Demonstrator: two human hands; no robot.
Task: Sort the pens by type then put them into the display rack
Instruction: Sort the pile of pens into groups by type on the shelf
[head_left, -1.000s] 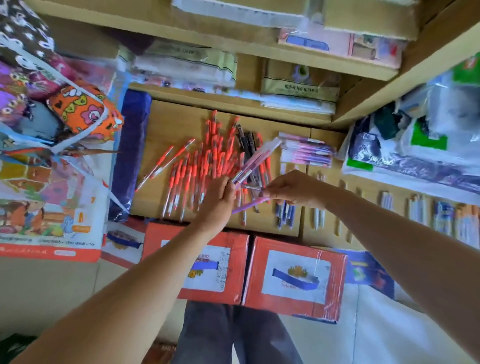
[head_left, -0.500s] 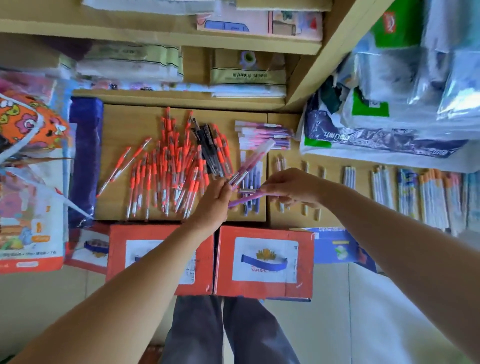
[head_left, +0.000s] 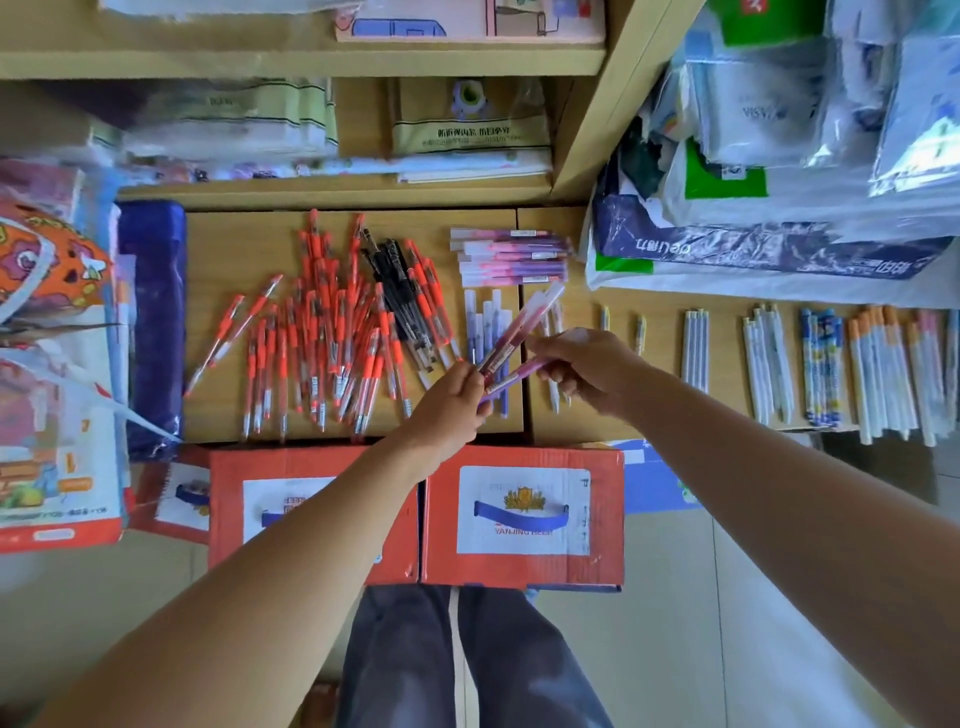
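While the left hand clasps pink pens pointing up-right, the right hand pinches a purple pen slanted alike

Surface: wooden shelf — two boards butted side by side.
Landmark: red pens, a loose heap.
In the heap's right edge: black pens.
Right of the heap: pink-purple pens, stacked crosswise.
Far right of the heap: white pens — separate rows.
Left of the heap: dark blue packet.

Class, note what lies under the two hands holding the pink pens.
Pale blue pens lie on the wooden board; the left hand, right hand and pink pens partly cover them.
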